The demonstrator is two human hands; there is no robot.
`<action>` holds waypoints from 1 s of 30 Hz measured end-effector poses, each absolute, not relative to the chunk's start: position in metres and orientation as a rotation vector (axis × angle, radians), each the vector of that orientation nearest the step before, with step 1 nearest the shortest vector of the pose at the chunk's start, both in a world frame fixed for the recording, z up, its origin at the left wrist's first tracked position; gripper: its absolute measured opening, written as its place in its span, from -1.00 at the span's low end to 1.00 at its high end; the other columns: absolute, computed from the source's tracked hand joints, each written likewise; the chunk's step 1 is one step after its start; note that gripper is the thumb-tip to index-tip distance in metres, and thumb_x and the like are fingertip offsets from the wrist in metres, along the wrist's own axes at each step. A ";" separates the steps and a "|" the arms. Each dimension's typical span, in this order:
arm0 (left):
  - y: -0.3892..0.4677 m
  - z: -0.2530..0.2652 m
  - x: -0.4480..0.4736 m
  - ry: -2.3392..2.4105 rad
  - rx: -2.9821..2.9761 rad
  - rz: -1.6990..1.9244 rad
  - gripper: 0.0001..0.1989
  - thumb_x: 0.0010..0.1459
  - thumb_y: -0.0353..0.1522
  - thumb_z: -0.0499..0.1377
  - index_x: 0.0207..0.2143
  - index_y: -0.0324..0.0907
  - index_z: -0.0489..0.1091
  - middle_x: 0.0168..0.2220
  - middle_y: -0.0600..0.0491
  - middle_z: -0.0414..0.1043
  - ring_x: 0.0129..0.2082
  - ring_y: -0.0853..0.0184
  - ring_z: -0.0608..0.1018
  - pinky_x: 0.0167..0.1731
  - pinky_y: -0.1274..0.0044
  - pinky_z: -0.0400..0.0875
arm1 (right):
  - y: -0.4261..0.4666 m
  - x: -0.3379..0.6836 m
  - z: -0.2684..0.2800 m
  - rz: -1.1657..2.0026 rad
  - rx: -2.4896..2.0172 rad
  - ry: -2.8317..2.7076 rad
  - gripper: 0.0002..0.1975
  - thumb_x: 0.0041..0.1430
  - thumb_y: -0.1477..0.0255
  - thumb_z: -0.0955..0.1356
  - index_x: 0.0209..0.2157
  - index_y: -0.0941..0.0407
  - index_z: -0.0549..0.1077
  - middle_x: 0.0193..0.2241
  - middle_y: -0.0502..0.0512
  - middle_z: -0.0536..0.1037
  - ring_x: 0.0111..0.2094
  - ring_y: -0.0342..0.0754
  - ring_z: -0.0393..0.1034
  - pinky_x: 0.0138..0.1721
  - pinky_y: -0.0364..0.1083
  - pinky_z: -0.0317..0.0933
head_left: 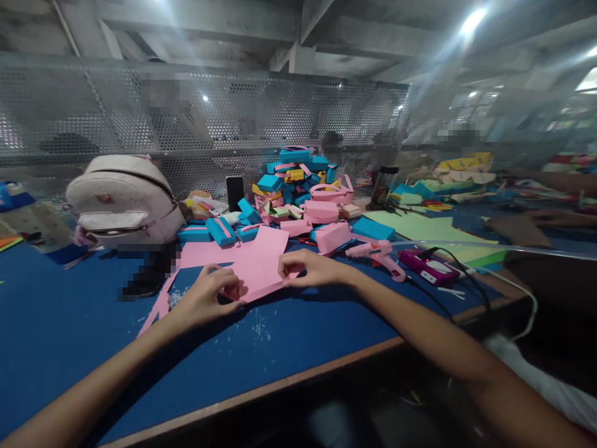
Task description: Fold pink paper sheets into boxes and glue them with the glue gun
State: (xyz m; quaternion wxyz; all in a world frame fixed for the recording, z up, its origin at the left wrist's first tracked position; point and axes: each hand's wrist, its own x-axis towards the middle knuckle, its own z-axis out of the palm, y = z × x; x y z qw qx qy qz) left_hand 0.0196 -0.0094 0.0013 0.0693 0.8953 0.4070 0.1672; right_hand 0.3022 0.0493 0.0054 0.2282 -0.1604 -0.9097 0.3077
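Note:
A sheet of pink paper (pixel 261 269) lies before me on the blue table, its near edge turned up in a narrow fold. My left hand (pixel 212 292) pinches the near left corner, thumb below and fingers curled over. At the near right corner, my right hand (pixel 312 267) pinches the paper between thumb and fingers. Another flat pink piece (pixel 205 254) lies behind the sheet on the left. A pink strip (pixel 161 305) stretches beside my left forearm. Behind the sheet rises a heap of small folded paper boxes (pixel 298 193) in blue, pink and yellow.
A white backpack (pixel 125 205) stands at the left, with a tilted blue-and-white container (pixel 46 230) beside it. A pink glue gun (pixel 380 256) and a purple power strip (pixel 429 267) lie at the right. Green sheets (pixel 433 233) lie behind them. Another person's arm (pixel 522 230) is further right.

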 end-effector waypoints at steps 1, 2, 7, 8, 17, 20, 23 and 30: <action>-0.009 0.001 0.019 1.231 2.697 0.508 -0.78 0.14 -0.18 0.19 -0.37 -0.15 0.38 -0.42 0.10 0.40 -0.28 0.25 0.41 -0.08 0.33 0.17 | 0.049 0.302 0.006 0.850 -0.451 -2.464 -0.91 0.15 0.43 0.37 -0.37 0.16 0.39 -0.37 0.01 0.44 -0.33 -0.14 0.31 -0.26 -0.15 0.19; -0.008 0.001 0.018 1.232 2.697 0.515 -0.77 0.15 -0.17 0.18 -0.37 -0.15 0.37 -0.42 0.10 0.39 -0.29 0.26 0.41 -0.09 0.34 0.18 | 0.049 0.301 0.007 0.856 -0.458 -2.427 -0.90 0.16 0.41 0.37 -0.36 0.16 0.40 -0.36 0.02 0.44 -0.31 -0.13 0.32 -0.25 -0.14 0.22; -0.006 0.003 0.016 1.195 2.689 0.678 -0.81 0.22 -0.23 0.11 -0.38 -0.15 0.30 -0.37 0.11 0.38 -0.33 0.32 0.40 -0.16 0.43 0.23 | 0.053 0.302 0.006 0.705 -0.472 -2.329 -0.83 0.18 0.32 0.38 -0.36 0.14 0.42 -0.36 0.06 0.47 -0.30 -0.07 0.37 -0.24 -0.10 0.27; -0.006 0.003 0.015 1.194 2.685 0.725 -0.82 0.23 -0.24 0.10 -0.38 -0.14 0.29 -0.37 0.10 0.39 -0.34 0.32 0.40 -0.21 0.46 0.25 | 0.055 0.302 0.005 0.618 -0.461 -2.326 -0.83 0.19 0.31 0.38 -0.35 0.13 0.43 -0.36 0.07 0.48 -0.30 -0.07 0.37 -0.25 -0.10 0.26; -0.007 0.011 0.005 1.274 3.107 1.136 -0.86 0.25 -0.38 0.11 -0.30 -0.10 0.48 -0.43 0.05 0.47 -0.40 0.32 0.47 -0.35 0.51 0.26 | 0.052 0.306 -0.003 0.010 -0.547 -2.325 -0.72 0.35 0.32 0.18 -0.24 0.08 0.50 -0.26 0.19 0.52 -0.25 -0.03 0.39 -0.24 -0.08 0.21; -0.007 0.014 0.000 1.339 3.194 1.281 -0.85 0.22 -0.42 0.14 -0.25 -0.05 0.50 -0.35 0.05 0.51 -0.36 0.32 0.49 -0.29 0.50 0.28 | 0.044 0.304 -0.003 0.011 -0.554 -2.340 -0.69 0.34 0.32 0.17 -0.22 0.05 0.52 -0.24 0.19 0.53 -0.22 -0.02 0.39 -0.21 -0.06 0.22; -0.005 0.018 -0.003 1.419 3.183 1.351 -0.83 0.21 -0.45 0.14 -0.27 -0.03 0.50 -0.28 0.05 0.53 -0.33 0.33 0.50 -0.28 0.49 0.31 | 0.029 0.295 -0.003 0.196 -0.417 -2.363 -0.73 0.29 0.25 0.24 -0.25 0.05 0.52 -0.27 0.17 0.52 -0.24 -0.01 0.39 -0.20 -0.04 0.24; -0.013 0.020 0.009 1.046 2.759 1.782 -0.86 0.09 -0.51 0.26 -0.39 -0.07 0.49 -0.22 0.07 0.38 -0.25 0.34 0.52 -0.23 0.45 0.47 | 0.032 0.279 -0.002 0.892 -0.467 -1.831 -0.59 0.24 0.08 0.25 -0.04 0.05 0.40 0.01 0.17 0.40 0.08 0.04 0.25 0.11 0.04 0.11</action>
